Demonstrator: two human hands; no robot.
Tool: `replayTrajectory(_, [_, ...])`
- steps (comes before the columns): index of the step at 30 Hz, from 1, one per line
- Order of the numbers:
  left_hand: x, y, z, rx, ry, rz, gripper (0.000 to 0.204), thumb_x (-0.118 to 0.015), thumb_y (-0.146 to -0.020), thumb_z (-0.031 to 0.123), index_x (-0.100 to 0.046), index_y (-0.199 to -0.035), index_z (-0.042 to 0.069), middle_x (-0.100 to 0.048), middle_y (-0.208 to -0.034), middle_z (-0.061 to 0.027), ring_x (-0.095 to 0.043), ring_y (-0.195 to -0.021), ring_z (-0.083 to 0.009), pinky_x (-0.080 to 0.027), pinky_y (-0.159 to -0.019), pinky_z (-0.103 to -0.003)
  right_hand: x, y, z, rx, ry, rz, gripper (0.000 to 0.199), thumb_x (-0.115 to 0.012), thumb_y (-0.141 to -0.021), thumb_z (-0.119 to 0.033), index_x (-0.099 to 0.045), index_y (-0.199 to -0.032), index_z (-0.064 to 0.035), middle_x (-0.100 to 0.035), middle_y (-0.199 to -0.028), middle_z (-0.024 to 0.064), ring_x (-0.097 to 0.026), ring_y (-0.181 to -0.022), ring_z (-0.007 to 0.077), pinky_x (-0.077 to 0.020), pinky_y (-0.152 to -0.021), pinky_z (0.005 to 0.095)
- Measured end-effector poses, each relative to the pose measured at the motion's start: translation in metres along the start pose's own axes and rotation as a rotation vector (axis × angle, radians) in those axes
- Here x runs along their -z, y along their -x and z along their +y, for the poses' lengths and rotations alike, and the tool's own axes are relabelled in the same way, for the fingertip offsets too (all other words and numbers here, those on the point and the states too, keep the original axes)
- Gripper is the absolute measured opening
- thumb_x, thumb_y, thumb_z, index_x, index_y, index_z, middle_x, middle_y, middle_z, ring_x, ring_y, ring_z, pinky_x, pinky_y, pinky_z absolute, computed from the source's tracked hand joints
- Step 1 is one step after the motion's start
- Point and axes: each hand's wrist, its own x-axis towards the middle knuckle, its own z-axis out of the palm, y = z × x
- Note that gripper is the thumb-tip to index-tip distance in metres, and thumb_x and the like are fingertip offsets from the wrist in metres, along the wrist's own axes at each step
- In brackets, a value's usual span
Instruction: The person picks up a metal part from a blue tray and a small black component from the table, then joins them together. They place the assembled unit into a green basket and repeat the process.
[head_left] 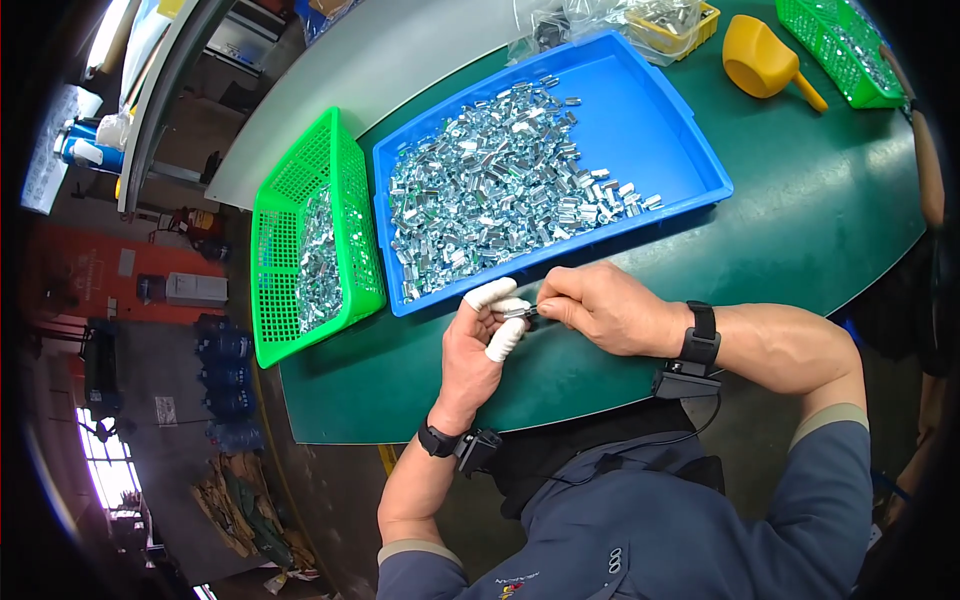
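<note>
- We see our left hand point(478, 345) and right hand point(600, 308) meeting over the dark green table point(800, 220), just in front of the blue tray point(690, 140).
- L hand: white finger cots on thumb & fingertips point(490, 293), pinched shut on a small metal clip point(522, 312).
- R hand: fingers curled, tips closed on the same clip from the other side; the clip sits between both hands, above the table, near the tray's front edge.
- Blue tray holds a wide heap of shiny metal clips point(500, 190).
- Green mesh basket point(285, 200) lies just left of the tray, w/ more clips inside.
- Far side: yellow scoop point(762, 58), second green basket point(840, 50), yellow bin point(690, 25) w/ clear bags.
- Black wrist straps on both our wrists; blue sleeves at the bottom.
</note>
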Motion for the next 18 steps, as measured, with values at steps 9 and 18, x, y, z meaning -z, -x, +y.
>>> replayTrajectory(9, [0.0001,0.0006,-0.0035,-0.025,-0.052,-0.012,0.049,-0.070,-0.095,0.000,-0.052,-0.140,0.000,-0.066,-0.121,-0.0117,-0.068,-0.105,-0.0184,-0.057,-0.092,-0.032,0.0002,0.0001,-0.0030,-0.055,-0.089,-0.019,0.022,-0.061,-0.101,-0.022,-0.067,-0.096,-0.0016,-0.068,-0.080,0.0177,-0.068,-0.074,0.0345,-0.0511,-0.066,0.0430])
replayTrajectory(18, [-0.0009,0.0001,-0.0025,-0.035,-0.090,-0.020,0.047,-0.069,-0.097,0.003,-0.053,-0.140,0.000,-0.068,-0.119,-0.0115,-0.069,-0.101,-0.0175,-0.056,-0.091,-0.030,0.0016,-0.0008,-0.0017,-0.051,-0.079,-0.028,0.022,-0.061,-0.101,-0.022,-0.067,-0.097,-0.0019,-0.068,-0.078,0.0172,-0.068,-0.073,0.0346,-0.0511,-0.066,0.0428])
